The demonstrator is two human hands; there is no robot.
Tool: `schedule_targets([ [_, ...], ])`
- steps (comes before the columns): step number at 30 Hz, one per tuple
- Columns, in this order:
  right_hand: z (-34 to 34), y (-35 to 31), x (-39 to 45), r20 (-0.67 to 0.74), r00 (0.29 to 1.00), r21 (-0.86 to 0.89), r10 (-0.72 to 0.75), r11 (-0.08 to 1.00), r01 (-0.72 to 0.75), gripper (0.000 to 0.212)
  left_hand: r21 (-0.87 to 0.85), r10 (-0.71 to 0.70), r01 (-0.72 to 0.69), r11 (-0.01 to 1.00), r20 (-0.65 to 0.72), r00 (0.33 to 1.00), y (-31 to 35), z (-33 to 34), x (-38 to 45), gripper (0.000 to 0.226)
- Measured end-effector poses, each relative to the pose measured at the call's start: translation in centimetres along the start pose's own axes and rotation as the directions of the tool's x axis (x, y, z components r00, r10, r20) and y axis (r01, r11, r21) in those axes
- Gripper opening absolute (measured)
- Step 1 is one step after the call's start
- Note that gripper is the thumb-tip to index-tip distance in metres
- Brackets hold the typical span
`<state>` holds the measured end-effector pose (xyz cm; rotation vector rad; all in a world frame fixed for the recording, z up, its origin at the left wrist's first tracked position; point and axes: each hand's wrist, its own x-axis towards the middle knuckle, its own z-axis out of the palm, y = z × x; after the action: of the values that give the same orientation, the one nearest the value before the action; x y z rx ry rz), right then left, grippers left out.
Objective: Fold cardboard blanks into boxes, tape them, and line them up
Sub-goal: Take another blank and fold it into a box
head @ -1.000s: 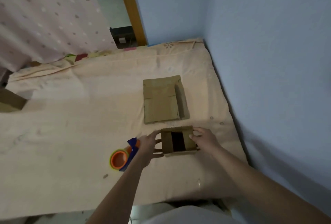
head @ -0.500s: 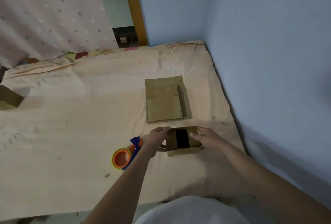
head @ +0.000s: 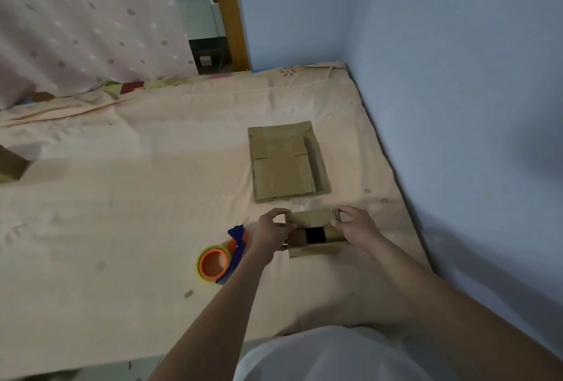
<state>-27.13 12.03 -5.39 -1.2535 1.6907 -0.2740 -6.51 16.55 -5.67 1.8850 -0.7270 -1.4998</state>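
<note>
1. The small box (head: 315,234), low and right of the frame's centre, now has its far flap folded over the opening; before, the opening was uncovered.
2. The left hand (head: 269,233) and right hand (head: 355,226) grip its two sides.
3. The flat blanks (head: 286,162) lie just above it, and the tape dispenser (head: 221,257) lies to its left.

I see the box (head: 313,236) near the bed's (head: 122,197) right edge, between my hands, the flat blanks (head: 285,162) behind it, the tape dispenser (head: 221,255) on its left.

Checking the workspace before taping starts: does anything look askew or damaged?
Nothing stands out. Both hands, left hand and right hand, hold the half-folded box; the flat blanks lie stacked beyond it, the tape dispenser beside it.
</note>
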Motion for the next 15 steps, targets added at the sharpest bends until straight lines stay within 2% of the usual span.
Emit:
schedule_targets([
  [3, 0.3, 0.5, -0.1, -0.053, 0.998, 0.009, -0.028, 1.000, 0.029, 0.049, -0.002, 0.007, -0.007, 1.000, -0.010, 1.000, -0.3, 0.1, 0.1, 0.034],
  [6, 0.3, 0.2, -0.1, -0.019, 0.998, -0.035, -0.052, 0.998, 0.052, 0.056, -0.010, 0.008, -0.008, 1.000, -0.021, 1.000, -0.4, 0.0, 0.3, 0.035],
  [9, -0.8, 0.2, -1.1, 0.140, 0.987, 0.041, -0.071, 0.997, 0.066, 0.079, 0.005, 0.009, -0.008, 1.000, -0.036, 0.999, -0.8, 0.1, 0.4, 0.035],
  [12, -1.9, 1.4, -1.8, 0.346, 0.935, 0.153, -0.081, 0.988, 0.029, 0.119, -0.014, -0.011, 0.010, 1.000, -0.053, 0.999, -1.0, 0.1, 0.3, 0.037],
  [13, -1.9, 1.9, -1.8, 0.370, 0.925, 0.153, -0.082, 0.988, 0.026, 0.129, -0.026, -0.020, 0.019, 0.999, -0.055, 0.998, -1.0, 0.1, 0.2, 0.038],
  [15, -1.8, 2.5, -1.8, 0.354, 0.930, 0.170, -0.100, 0.985, 0.041, 0.129, -0.063, -0.037, 0.034, 0.997, -0.057, 0.998, -0.8, 0.3, 0.2, 0.038],
])
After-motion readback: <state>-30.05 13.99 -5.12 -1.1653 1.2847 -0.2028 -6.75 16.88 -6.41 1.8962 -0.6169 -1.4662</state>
